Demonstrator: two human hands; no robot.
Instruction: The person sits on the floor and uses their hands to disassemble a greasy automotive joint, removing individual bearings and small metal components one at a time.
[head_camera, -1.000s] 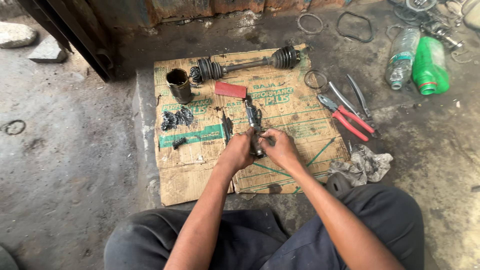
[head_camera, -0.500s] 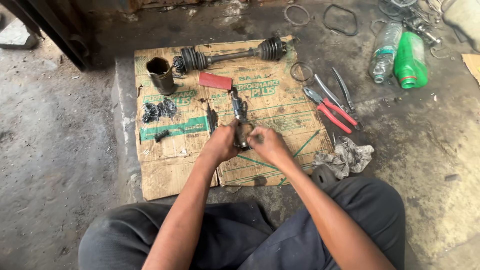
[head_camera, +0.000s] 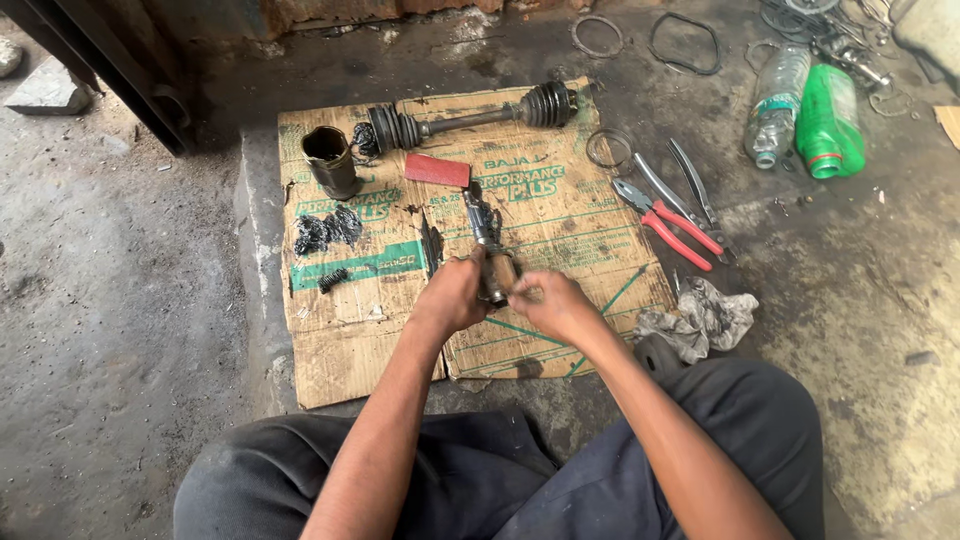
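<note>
My left hand (head_camera: 452, 294) and my right hand (head_camera: 551, 301) both grip a greasy metal joint part (head_camera: 494, 271) with a short shaft pointing away from me, held just above a flattened cardboard sheet (head_camera: 570, 210). My left hand wraps its near end; my right hand's fingers pinch it from the right side. The lower end of the part is hidden between my hands. A drive shaft (head_camera: 470, 118) with two black rubber boots lies along the cardboard's far edge.
On the cardboard are a metal cup (head_camera: 330, 160), a red flat piece (head_camera: 437, 170), black greasy bits (head_camera: 325, 231) and a small spring (head_camera: 333, 279). Red-handled pliers (head_camera: 668, 223), a dirty rag (head_camera: 700, 317), a clear bottle (head_camera: 775, 108), a green bottle (head_camera: 828, 120) and rings lie right.
The camera view has shifted slightly; my hands stay on the metal part, with the right hand's fingers shifting along it.
</note>
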